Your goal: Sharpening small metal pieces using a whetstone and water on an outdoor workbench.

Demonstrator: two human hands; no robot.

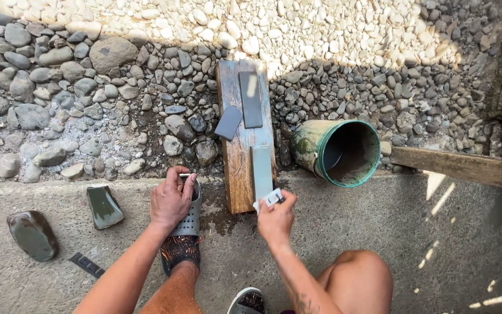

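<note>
Nearest of all are the person's bare knee [355,279] and two feet in grey perforated clogs, one [188,224] planted on the concrete floor [379,232], the toe of the other [248,299] just showing at the bottom edge. The left hand [171,199] rests on the toe of the planted clog, fingers curled around a small thin pale object [186,175] that is mostly hidden, so what it is cannot be told. The right hand [275,220] is closed in a pinch on a small white flat piece [273,197], holding it at the near end of a long pale grey sharpening stone [261,168]. That stone lies lengthwise on a worn wooden plank [236,157], whose near end sits on the wet concrete and whose far end reaches out over the pebbles.

Off to the left on the concrete lie a dark green stone slab [104,206], a larger rounded dark stone [32,234] and a small black strip [86,264], all well apart from the hands.

Farther up the plank sit two more stones: a grey rectangular one [228,122] hanging over the left edge, and a long dark one [251,99] just beside it. To the right of the plank a green bucket [335,152] lies tipped on its side, mouth facing the person, at the edge of the concrete. A wooden beam [466,167] runs in from the right. Beyond everything spreads a bed of river pebbles [88,87], shaded near and sunlit at the far edge.
</note>
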